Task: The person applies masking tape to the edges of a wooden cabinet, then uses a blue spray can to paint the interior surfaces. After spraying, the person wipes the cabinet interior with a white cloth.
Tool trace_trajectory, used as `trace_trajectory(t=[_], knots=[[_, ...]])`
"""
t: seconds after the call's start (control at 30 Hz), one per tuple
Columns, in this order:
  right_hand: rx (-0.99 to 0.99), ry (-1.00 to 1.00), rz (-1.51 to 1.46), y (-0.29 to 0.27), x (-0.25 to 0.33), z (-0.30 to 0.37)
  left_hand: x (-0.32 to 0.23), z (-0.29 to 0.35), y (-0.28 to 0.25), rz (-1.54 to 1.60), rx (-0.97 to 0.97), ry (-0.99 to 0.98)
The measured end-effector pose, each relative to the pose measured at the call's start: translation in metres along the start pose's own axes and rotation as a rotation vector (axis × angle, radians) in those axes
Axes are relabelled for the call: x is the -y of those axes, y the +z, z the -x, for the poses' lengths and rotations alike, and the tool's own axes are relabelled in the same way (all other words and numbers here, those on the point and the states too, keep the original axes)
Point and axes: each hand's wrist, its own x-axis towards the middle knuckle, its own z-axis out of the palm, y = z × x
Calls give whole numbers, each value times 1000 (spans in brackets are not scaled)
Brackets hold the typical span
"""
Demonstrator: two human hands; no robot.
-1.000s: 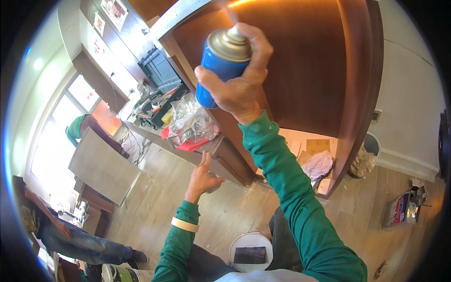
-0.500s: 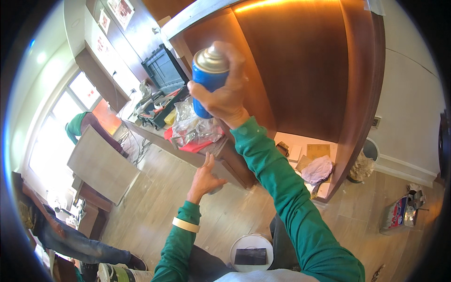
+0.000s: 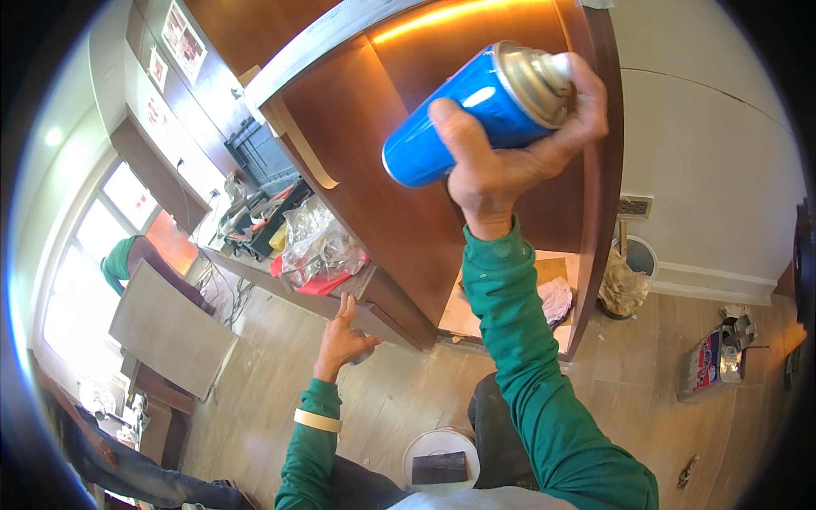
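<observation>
My right hand point(image 3: 518, 140) is wrapped round a blue spray can point(image 3: 463, 119), its index finger on the nozzle at the metal top. The can is tilted, its base toward the lower left, in front of the brown wooden cabinet point(image 3: 357, 153) with the lit strip. Lower down on the left, my left hand point(image 3: 342, 342) is held out over the floor near the low counter's end. Its index finger points forward; a small greyish thing point(image 3: 360, 358) shows under the palm, mostly hidden.
A plastic bag point(image 3: 314, 242) and tool tray point(image 3: 272, 225) lie on the low counter point(image 3: 340, 297). A white bucket point(image 3: 416, 446) stands between my knees. At right are another bucket point(image 3: 639, 255) and a metal tin point(image 3: 705, 365). Two people work at left, near a leaning panel point(image 3: 170, 331).
My right hand has moved up and right, tilting the can from nearly upright to slanted and bringing it closer. The view has turned right; my left hand keeps its pose.
</observation>
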Motion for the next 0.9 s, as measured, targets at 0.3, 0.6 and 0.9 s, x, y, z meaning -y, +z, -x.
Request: trace_trajectory(t=[0.3, 0.6, 0.9], knots=[[-139, 151, 3, -7, 23, -2, 0, -2, -6, 54, -5, 9], [699, 1377, -545, -113, 97, 96, 11, 0, 2, -30, -7, 51], [888, 1510, -334, -143, 149, 101, 11, 4, 3, -34, 6, 60]])
